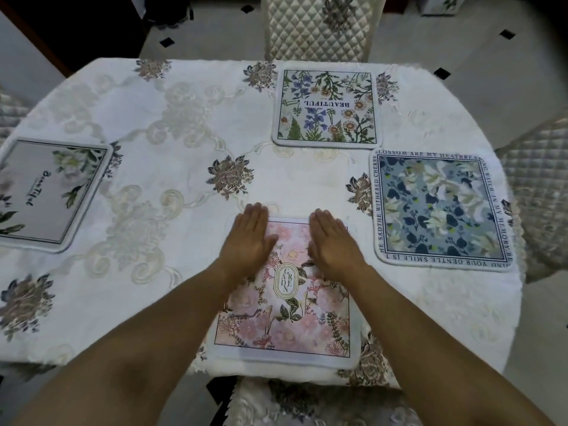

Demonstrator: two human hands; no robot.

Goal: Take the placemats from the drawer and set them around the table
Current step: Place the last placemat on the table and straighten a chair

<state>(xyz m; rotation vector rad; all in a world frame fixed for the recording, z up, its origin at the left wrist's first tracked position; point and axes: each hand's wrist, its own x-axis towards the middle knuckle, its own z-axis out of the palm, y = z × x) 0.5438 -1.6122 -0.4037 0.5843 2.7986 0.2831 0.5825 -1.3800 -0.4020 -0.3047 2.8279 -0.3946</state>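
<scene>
Far-left mat: the grey placemat (52, 192) with white flowers is lying flat near the table's left edge, its left part running out of the picture
Table: the table (172, 124), under a white embroidered cloth, is carrying four mats in all
Left hand: the left hand (247, 238) is lying flat and spread, palm down, holding nothing, pressing on the upper left part of the pink mat
Near mat: the pink placemat (285, 321) marked GARDEN is sitting at the near edge, just in front of the person, its top corners hiding under both hands
Right hand: the right hand (333, 244) is likewise lying flat with fingers together and extended, palm down, gripping nothing, resting on the mat's upper right part
Far mat: the wildflower placemat (325, 107) is lying at the far side before a quilted chair (319, 26)
Right mat: the blue placemat (442, 207) with a lettered border is lying near the right edge, just beside the wildflower one
Step in hand: seemingly smoothing and squaring the last mat into place
Next move: probably lifting both palms clear without dragging the mat; the setting is looking close to done
Hard to tell: the drawer is not showing, so whether more mats are waiting cannot be told
</scene>
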